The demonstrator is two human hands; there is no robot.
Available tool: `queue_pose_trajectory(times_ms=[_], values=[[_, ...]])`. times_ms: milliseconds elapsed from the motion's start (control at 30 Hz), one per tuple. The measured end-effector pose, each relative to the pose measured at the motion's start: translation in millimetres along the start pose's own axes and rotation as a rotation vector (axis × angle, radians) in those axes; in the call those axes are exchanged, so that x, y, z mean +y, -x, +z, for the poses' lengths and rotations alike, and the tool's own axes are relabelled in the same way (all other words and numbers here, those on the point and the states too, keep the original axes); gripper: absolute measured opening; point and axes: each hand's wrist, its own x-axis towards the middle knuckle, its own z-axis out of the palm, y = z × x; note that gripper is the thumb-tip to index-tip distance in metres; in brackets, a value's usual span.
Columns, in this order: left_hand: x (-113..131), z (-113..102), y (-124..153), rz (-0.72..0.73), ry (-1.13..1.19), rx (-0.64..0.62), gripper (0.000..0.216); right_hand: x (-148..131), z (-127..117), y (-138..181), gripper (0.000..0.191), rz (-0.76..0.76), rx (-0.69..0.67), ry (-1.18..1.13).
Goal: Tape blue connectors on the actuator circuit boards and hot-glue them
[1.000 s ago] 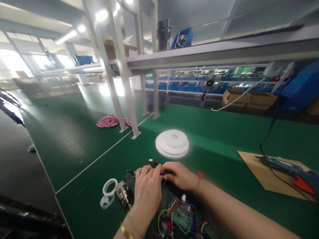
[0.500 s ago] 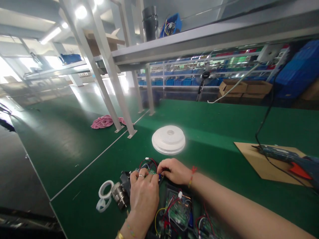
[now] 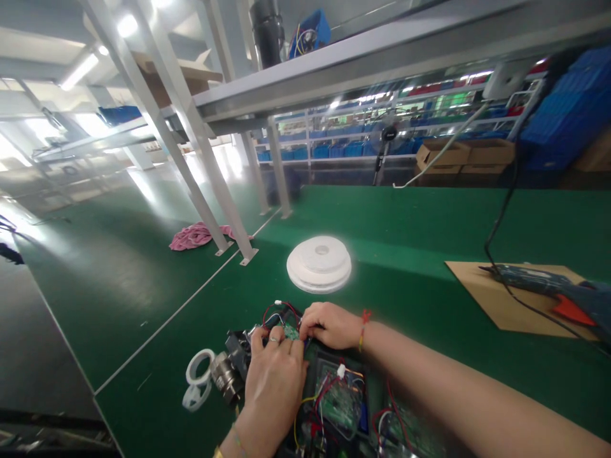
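My left hand (image 3: 277, 375) lies over a black housing with a green circuit board (image 3: 290, 331) in it, fingers bent down onto its near side. At the board's right edge my right hand (image 3: 329, 326) is closed in a pinch; what sits between its fingertips is hidden. Red and black wires with a small white plug (image 3: 278, 303) loop out at the far side of the housing. A metal cylindrical fitting (image 3: 226, 376) projects to the left. Just right of my left hand lies another open housing with a circuit board (image 3: 340, 397), with loose wires across it.
Left of the fitting are a white tape roll (image 3: 199, 367) and a translucent ring (image 3: 196, 395). White stacked discs (image 3: 319, 264) lie ahead. A blue power tool (image 3: 534, 280) rests on cardboard (image 3: 470, 289) at right, its cable hanging. Shelf posts (image 3: 210, 172) and a pink cloth (image 3: 191, 236) stand left.
The view has shifted slightly, so most things sit a little further left and higher. Both hands stay at the same circuit board, with only small finger movement.
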Motion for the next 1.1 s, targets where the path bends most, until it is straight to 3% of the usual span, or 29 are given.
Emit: queue_pose_trajectory(times_ms=[367,600,833,1100], values=[[1,13,3,0.076,-0.128,0.094,0.018,0,6,-2,0.032,-0.02,-0.026,0.081],[-8,23,7,0.218,-0.199,0.153,0.009,-5,-4,9,0.019,0.076,0.034,0.1],[-15,37,8,0.344,-0.237,0.267,0.015,-6,0,14,0.023,0.079,0.017,0.121],[-21,47,15,0.426,-0.218,0.355,0.015,-7,4,10,0.01,0.073,-0.024,0.179]])
